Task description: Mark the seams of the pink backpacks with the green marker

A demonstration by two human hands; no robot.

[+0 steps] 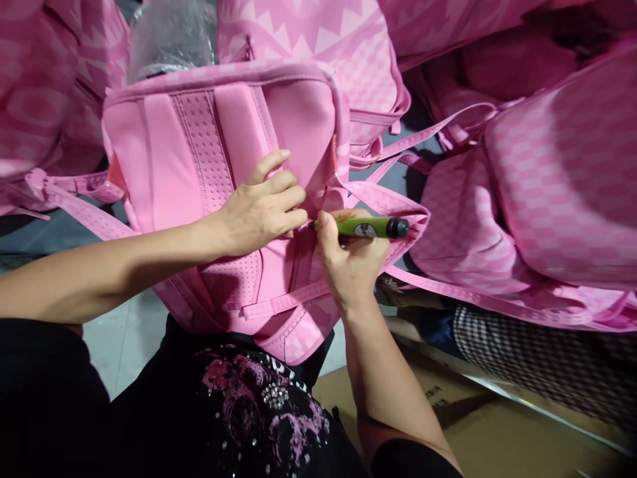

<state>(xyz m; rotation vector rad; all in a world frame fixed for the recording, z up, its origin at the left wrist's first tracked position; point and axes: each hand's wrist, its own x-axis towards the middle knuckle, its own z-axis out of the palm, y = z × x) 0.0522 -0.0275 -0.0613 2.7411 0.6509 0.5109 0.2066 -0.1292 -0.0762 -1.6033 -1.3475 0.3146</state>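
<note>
A pink backpack (303,126) leans in front of me with its back panel and shoulder straps facing up. My left hand (263,209) lies across its middle, fingers curled and closed on the pink fabric of the backpack; what is under the fingertips is partly hidden. Wrapped in my right hand (353,259) is a green marker pen (365,228) with a dark end pointing right. The pen's tip points left, close to my left fingertips at the backpack. A pink webbing strap (293,299) crosses the lower panel.
More pink checkered backpacks (562,179) crowd the right side, and another backpack (308,46) stands behind. Several lie at the left (50,79). A clear plastic bag (174,36) sits at the back. Cardboard (448,411) and a checked cloth (527,358) are at lower right.
</note>
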